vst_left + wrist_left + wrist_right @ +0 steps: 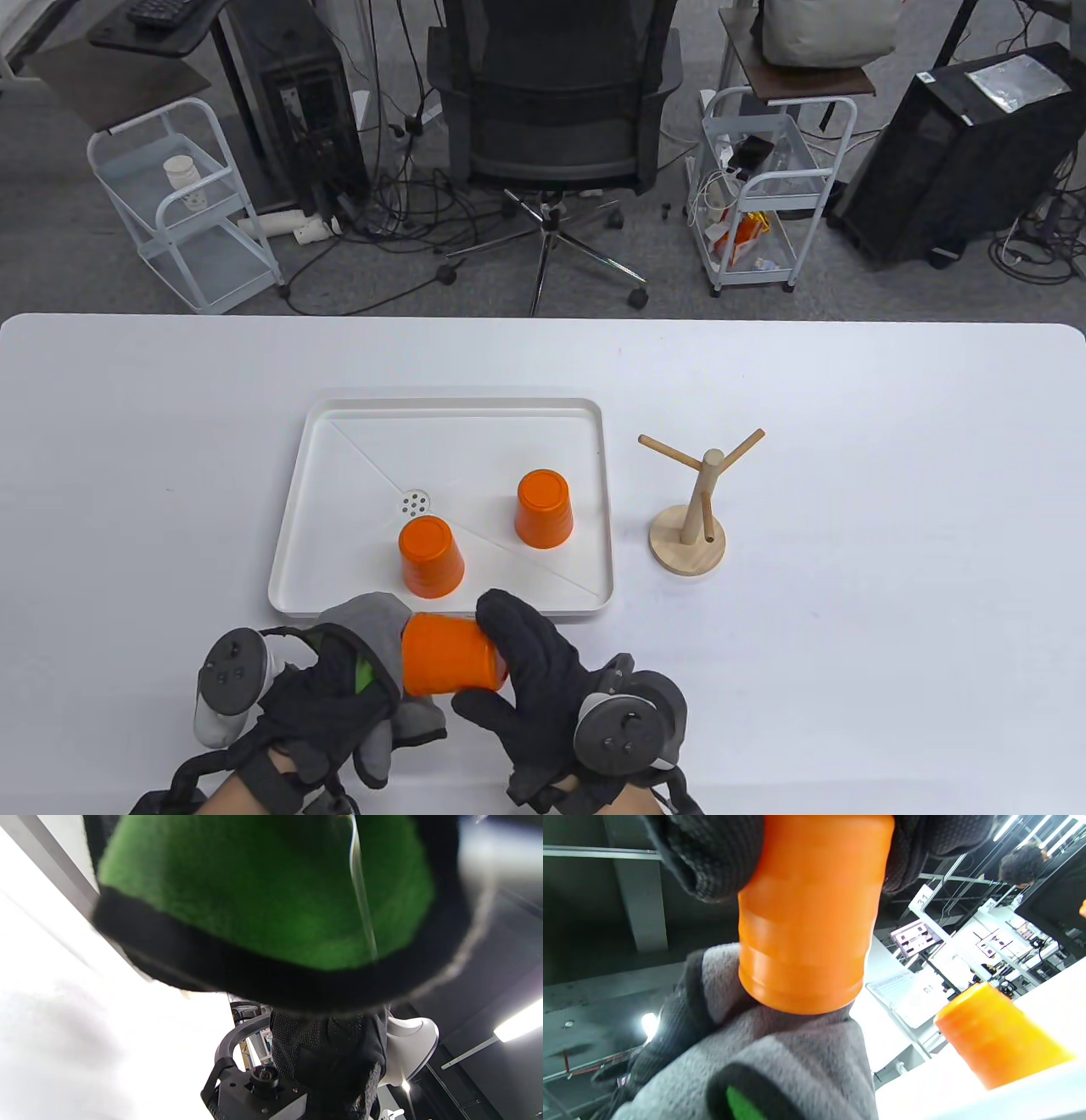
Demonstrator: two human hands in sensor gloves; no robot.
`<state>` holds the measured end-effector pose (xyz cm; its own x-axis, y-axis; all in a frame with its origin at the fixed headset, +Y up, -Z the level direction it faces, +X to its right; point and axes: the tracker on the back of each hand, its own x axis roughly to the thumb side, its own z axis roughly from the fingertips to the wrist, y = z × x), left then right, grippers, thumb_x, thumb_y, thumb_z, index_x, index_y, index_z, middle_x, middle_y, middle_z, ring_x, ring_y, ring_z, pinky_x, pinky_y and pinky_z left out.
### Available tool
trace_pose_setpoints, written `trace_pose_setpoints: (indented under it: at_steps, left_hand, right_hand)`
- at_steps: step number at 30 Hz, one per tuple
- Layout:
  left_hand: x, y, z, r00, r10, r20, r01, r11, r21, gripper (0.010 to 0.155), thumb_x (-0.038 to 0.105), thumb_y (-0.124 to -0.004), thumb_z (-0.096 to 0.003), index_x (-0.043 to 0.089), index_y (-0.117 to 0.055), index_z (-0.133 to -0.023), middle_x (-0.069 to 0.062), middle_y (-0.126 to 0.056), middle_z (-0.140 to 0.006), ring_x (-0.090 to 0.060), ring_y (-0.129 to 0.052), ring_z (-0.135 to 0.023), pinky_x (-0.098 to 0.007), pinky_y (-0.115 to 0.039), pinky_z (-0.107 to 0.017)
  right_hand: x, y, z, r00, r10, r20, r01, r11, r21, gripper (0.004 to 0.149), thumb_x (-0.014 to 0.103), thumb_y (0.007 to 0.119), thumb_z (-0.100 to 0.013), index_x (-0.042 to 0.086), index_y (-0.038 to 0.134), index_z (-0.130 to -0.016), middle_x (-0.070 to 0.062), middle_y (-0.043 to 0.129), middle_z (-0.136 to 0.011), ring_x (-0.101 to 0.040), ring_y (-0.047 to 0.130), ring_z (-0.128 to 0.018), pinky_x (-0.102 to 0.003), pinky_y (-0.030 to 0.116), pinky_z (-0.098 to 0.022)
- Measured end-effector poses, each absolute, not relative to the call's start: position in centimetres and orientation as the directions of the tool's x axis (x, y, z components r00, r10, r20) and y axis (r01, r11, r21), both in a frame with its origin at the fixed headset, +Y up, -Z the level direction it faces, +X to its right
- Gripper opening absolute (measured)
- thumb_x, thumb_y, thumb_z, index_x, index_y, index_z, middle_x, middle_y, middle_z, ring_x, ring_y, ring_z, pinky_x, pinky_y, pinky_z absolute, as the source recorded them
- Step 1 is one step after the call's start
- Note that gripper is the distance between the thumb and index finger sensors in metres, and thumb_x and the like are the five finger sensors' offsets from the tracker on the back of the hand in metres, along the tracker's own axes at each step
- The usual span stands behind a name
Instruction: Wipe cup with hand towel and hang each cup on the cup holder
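Observation:
My right hand (496,658) grips an orange cup (448,655) lying sideways just above the table's front edge; the right wrist view shows the same cup (810,912) between my fingers (708,861). My left hand (339,705) holds a grey hand towel (373,620) with a green and black patch against the cup's end; that towel (780,1060) wraps the cup's end. The left wrist view is filled by the towel's green patch (271,887). Two more orange cups (431,556) (544,508) stand upside down in the white tray (339,424). The wooden cup holder (697,509) stands bare to the tray's right.
The tray has a small drain disc (414,504) near its middle. Beyond the table's far edge stand an office chair (551,110), two white carts (182,204) (764,195) and computer towers. White tabletop (891,637) stretches to the right of the holder.

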<state>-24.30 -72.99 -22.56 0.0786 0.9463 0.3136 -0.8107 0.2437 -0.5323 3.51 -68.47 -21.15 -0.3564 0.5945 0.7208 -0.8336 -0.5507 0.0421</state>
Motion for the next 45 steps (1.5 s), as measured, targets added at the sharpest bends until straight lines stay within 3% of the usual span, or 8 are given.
trace_pose_setpoints:
  at_steps: [7,13,25,35,45]
  left_hand:
    - [-24.6,-73.0,-22.7,0.053,0.953,0.299,-0.823,0.211,-0.527,0.08,0.063,-0.069,-0.048,0.042,-0.013,-0.102,-0.004,-0.019,-0.114,-0.022,-0.095,-0.064,-0.05,-0.082,-0.052]
    - [-24.6,-72.9,-22.7,0.046,0.955,0.293,-0.829,0.2,-0.523,0.08,0.063,-0.069,-0.0479,0.042,-0.013,-0.102,-0.003,-0.02,-0.114,-0.022,-0.095,-0.064,-0.05,-0.082,-0.052]
    - [-24.6,-72.9,-22.7,0.047,0.959,0.279,-0.83,0.192,-0.524,0.08,0.062,-0.07,-0.0478,0.043,-0.013,-0.101,-0.003,-0.02,-0.114,-0.021,-0.095,-0.064,-0.049,-0.082,-0.052]
    - [-24.7,-73.0,-22.7,0.038,0.963,0.265,-0.837,0.176,-0.518,0.08,0.062,-0.07,-0.0479,0.044,-0.013,-0.101,-0.002,-0.021,-0.114,-0.021,-0.095,-0.064,-0.05,-0.082,-0.053]
    - [-24.6,-73.2,-22.7,0.035,0.967,0.253,-0.831,0.169,-0.53,0.08,0.062,-0.07,-0.0481,0.043,-0.013,-0.101,-0.003,-0.021,-0.114,-0.021,-0.095,-0.065,-0.05,-0.082,-0.053]
  right_hand:
    - [6.2,-65.7,-21.8,-0.371,0.597,0.711,-0.866,-0.499,-0.034,0.076,0.043,0.077,-0.048,0.016,0.038,-0.106,-0.024,0.049,-0.11,-0.05,0.071,-0.088,-0.065,0.057,-0.069]
    - [9.4,-61.1,-22.5,-0.419,0.578,0.7,-0.865,-0.488,-0.115,0.071,0.043,0.074,-0.049,0.018,0.042,-0.108,-0.024,0.048,-0.111,-0.05,0.069,-0.088,-0.066,0.054,-0.069]
    - [17.2,-54.6,-27.6,-0.584,0.643,0.496,-0.807,-0.522,-0.275,0.066,0.04,0.068,-0.051,0.019,0.045,-0.109,-0.025,0.043,-0.114,-0.053,0.057,-0.091,-0.068,0.043,-0.071]
    - [22.5,-55.4,-32.9,-0.63,0.751,0.198,-0.767,-0.56,-0.314,0.064,0.035,0.068,-0.052,0.021,0.045,-0.11,-0.023,0.035,-0.117,-0.053,0.044,-0.095,-0.068,0.031,-0.074]
    - [24.9,-57.5,-36.6,-0.559,0.829,-0.006,-0.781,-0.529,-0.331,0.063,0.034,0.068,-0.053,0.027,0.044,-0.11,-0.015,0.028,-0.121,-0.048,0.034,-0.102,-0.063,0.022,-0.08]
